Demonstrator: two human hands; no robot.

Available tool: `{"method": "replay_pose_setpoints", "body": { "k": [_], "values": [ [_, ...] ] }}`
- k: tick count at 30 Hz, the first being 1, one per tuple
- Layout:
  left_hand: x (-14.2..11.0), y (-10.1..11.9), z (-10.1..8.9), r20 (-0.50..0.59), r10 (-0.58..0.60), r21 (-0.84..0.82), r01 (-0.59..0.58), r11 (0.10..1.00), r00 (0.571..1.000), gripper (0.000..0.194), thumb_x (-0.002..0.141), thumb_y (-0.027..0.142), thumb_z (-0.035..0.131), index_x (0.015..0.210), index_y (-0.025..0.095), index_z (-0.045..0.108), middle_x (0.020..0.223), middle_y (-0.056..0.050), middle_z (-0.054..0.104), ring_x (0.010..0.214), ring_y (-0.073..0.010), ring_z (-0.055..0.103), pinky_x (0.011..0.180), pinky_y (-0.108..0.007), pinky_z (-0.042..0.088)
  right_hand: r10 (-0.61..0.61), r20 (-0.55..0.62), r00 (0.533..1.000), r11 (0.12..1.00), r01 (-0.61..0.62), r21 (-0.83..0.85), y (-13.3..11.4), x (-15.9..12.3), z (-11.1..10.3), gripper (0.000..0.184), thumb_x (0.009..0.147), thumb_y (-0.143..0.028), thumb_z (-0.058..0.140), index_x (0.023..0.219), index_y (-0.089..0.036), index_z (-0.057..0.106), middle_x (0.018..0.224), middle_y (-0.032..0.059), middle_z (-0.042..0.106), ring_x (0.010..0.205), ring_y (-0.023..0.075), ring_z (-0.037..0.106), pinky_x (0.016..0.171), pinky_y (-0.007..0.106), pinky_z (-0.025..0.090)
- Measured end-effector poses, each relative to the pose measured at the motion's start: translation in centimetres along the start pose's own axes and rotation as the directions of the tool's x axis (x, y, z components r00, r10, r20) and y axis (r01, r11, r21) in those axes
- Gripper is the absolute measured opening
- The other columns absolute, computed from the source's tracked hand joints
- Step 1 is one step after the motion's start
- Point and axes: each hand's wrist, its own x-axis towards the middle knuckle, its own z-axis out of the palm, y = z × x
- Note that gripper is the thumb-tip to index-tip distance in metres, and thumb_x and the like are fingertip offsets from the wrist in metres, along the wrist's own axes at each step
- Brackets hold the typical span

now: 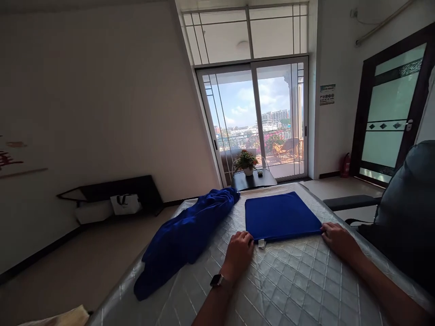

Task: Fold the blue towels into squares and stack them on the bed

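Note:
A blue cloth [282, 216], folded into a neat flat rectangle, lies on the quilted, silvery covering [299, 267] in front of me. A small white label [261, 244] sticks out from its near edge. At the near left corner, my left hand [239, 248] has its fingers curled closed on the cloth. My right hand [340, 241] pinches the near right corner; both fingertips and cloth edge meet there. To the left, a second blue cloth [190, 235] lies crumpled in a long heap, apart from both hands.
Beyond the covered surface stands a small dark table [254, 180] with a potted plant [247, 162], before sliding glass doors [231, 113]. A black chair [408, 203] is close on the right. By the left wall, a low dark bench [122, 188] has a white bag [125, 204] at it.

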Motion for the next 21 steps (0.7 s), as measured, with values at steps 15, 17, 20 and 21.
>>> {"method": "replay_pose_setpoints", "body": {
  "k": [15, 17, 20, 21],
  "values": [
    [-3.3, -11.6, -9.5, 0.018, -0.681, 0.343, 0.635, 0.692, 0.732, 0.023, 0.075, 0.035, 0.074, 0.093, 0.021, 0.069, 0.1, -0.01, 0.077, 0.099, -0.0296, 0.07, 0.082, -0.038, 0.045, -0.097, -0.126, 0.987, 0.993, 0.087, -0.083, 2.0, -0.8, 1.5, 0.033, 0.09, -0.039, 0.044, 0.098, -0.022, 0.071, 0.109, 0.0094, 0.071, 0.097, 0.0274, 0.067, 0.088, 0.042, 0.051],
    [-3.2, -11.5, -9.2, -0.001, -0.681, 0.325, 0.644, 0.693, 0.733, 0.019, 0.077, 0.031, 0.071, 0.093, 0.022, 0.07, 0.099, -0.01, 0.077, 0.098, -0.029, 0.071, 0.081, -0.037, 0.045, -0.102, -0.121, 0.987, 0.993, 0.093, -0.077, 2.3, -0.8, 1.8, 0.034, 0.089, -0.04, 0.044, 0.098, -0.022, 0.072, 0.109, 0.0093, 0.071, 0.098, 0.0277, 0.067, 0.088, 0.042, 0.051],
    [-2.9, -11.5, -9.6, -0.075, -0.675, 0.287, 0.664, 0.691, 0.734, 0.016, 0.087, 0.031, 0.06, 0.093, 0.022, 0.072, 0.096, -0.009, 0.077, 0.095, -0.0273, 0.071, 0.077, -0.035, 0.046, -0.093, -0.125, 0.988, 0.994, 0.085, -0.065, 2.7, -0.7, 2.1, 0.034, 0.089, -0.041, 0.044, 0.096, -0.022, 0.072, 0.107, 0.0094, 0.072, 0.096, 0.0277, 0.068, 0.088, 0.042, 0.051],
    [-2.8, -11.6, -10.0, -0.112, -0.672, 0.275, 0.672, 0.687, 0.732, 0.022, 0.091, 0.032, 0.054, 0.095, 0.022, 0.073, 0.097, -0.01, 0.076, 0.095, -0.0267, 0.071, 0.076, -0.034, 0.047, -0.088, -0.127, 0.988, 0.995, 0.081, -0.06, 2.8, -0.6, 2.1, 0.034, 0.089, -0.041, 0.044, 0.095, -0.022, 0.072, 0.106, 0.0093, 0.072, 0.096, 0.0277, 0.069, 0.088, 0.042, 0.051]
  ]
}}
